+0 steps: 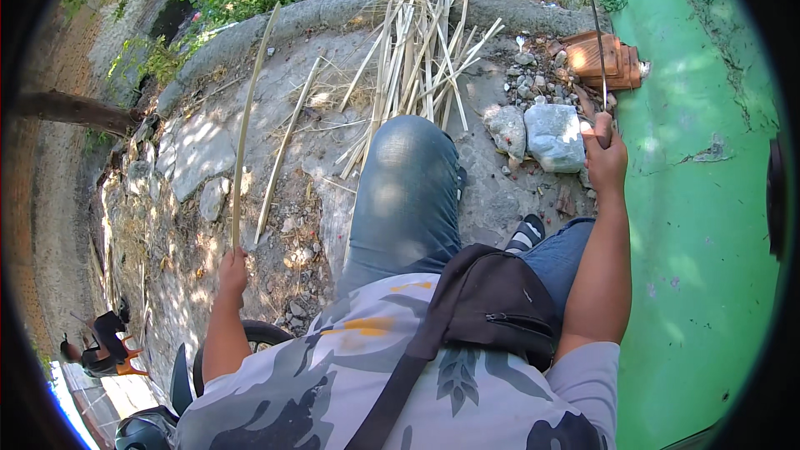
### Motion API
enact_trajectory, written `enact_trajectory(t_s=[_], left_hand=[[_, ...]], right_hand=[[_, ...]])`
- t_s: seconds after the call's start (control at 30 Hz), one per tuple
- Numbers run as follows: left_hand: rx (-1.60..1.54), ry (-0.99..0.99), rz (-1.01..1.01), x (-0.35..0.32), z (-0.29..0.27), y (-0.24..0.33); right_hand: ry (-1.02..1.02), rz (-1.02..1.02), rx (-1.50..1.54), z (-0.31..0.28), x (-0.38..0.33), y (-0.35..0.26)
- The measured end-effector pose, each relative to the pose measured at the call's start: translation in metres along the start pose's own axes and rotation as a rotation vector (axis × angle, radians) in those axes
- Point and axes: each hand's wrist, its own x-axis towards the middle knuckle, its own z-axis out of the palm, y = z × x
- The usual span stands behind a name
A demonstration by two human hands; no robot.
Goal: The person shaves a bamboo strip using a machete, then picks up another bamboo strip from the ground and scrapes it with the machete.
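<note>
Out to the left, my left hand [233, 272] is closed around the lower end of a long, slightly bowed bamboo strip [244, 129], which points up and away from me. At the right, my right hand [605, 152] grips the dark handle of a long-bladed knife, its thin blade [601, 46] raised and seen nearly edge-on. The blade and the strip are far apart. Another bamboo strip [287, 147] lies on the ground just right of the held one. Ahead of my bent knee is a loose pile of split bamboo strips [408, 62].
A pale stone block [552, 140] sits below the knife, with rubble [533, 79] and stacked orange-brown tiles [587, 58] behind it. A green wall [692, 225] runs along my right. A low concrete kerb [308, 23] crosses ahead. Lower left are a motorbike [177, 387] and a seated person [102, 346].
</note>
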Motion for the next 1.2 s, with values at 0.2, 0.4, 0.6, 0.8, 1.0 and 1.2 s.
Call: enact_trajectory(t_s=[0.2,0.4,0.6,0.8,1.0,1.2], left_hand=[[-0.534,-0.576,-0.01,-0.021,0.038,0.24],[-0.372,-0.744,0.362,-0.058,0.079,0.39],[-0.062,-0.59,0.782,-0.064,0.105,0.417],[-0.019,-0.552,0.799,-0.068,0.107,0.413],[-0.027,-0.492,0.791,-0.072,0.111,0.412],[0.017,-0.474,0.81,-0.071,0.107,0.413]], right_hand=[[-0.046,-0.235,-0.004,0.009,-0.011,-0.017],[-0.109,-0.443,-0.145,0.019,-0.038,-0.048],[-0.28,-0.477,-0.44,0.03,-0.046,-0.05],[-0.254,-0.436,-0.522,0.028,-0.036,-0.047],[-0.248,-0.35,-0.65,0.039,-0.041,-0.058],[-0.306,-0.428,-0.771,0.038,-0.04,-0.054]])
